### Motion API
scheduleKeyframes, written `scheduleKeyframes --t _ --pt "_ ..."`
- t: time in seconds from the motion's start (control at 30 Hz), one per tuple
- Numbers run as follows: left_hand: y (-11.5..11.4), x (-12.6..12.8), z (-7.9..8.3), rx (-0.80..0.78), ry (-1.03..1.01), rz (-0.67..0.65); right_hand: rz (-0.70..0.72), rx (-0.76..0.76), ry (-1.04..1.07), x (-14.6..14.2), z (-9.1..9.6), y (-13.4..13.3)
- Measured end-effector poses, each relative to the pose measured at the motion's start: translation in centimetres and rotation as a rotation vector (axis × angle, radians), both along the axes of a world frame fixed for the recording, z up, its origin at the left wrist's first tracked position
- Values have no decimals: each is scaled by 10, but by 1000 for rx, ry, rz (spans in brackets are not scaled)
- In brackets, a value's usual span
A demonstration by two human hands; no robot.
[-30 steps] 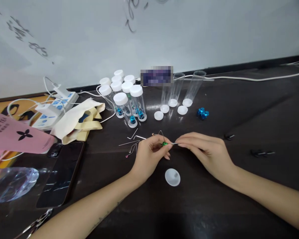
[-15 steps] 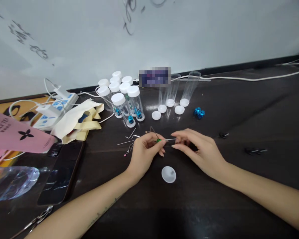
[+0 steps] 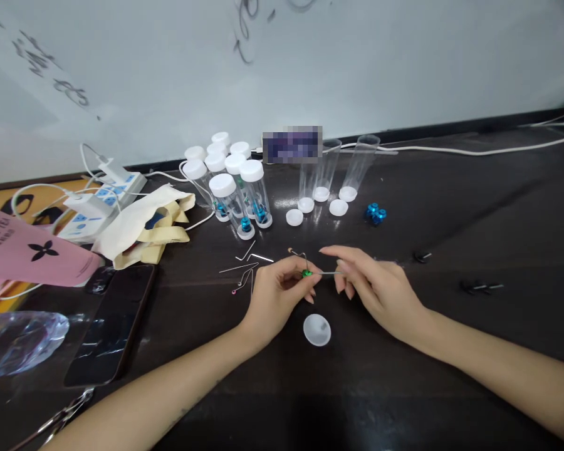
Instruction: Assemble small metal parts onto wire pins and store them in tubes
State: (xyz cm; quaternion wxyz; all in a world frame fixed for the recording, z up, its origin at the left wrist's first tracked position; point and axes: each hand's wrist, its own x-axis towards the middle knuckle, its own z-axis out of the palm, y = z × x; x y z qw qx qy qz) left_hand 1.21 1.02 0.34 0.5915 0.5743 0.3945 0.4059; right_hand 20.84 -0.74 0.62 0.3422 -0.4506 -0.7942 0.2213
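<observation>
Pinches small green part (image 3: 307, 274) between thumb and fingers of left hand (image 3: 278, 293), beyond white dish (image 3: 317, 330) on surface (image 3: 380, 391). Extends thin rod (image 3: 329, 273) from left fingertips to right hand (image 3: 383, 285), with forefinger outstretched; cannot tell whether gripped there.

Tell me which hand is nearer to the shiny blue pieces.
Right. The right hand is on the near side of the shiny blue pieces; the left hand is farther off, nearer and leftward.

Beyond the smartphone (image 3: 110, 326) lie a cream cloth bag (image 3: 122, 232) and a white power strip (image 3: 130, 186); left of the smartphone lies a clear plastic bottle (image 3: 21, 343).
</observation>
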Motion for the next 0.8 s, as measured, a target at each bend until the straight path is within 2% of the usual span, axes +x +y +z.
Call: scheduleKeyframes --t 0.1,0.27,0.37,0.5,0.8 --pt "-1 0 1 0 3 6 -39 -15 -16 -1 3 -1" --pt "2 -1 3 -42 -30 29 -82 211 -61 -5 5 -1" --pt "3 -1 3 -39 -37 23 -85 284 -72 -6 5 -1" --pt "2 0 3 -43 -53 29 -62 267 -66 -4 5 -1" --pt "0 1 2 -54 -74 47 -7 84 14 -2 6 0"
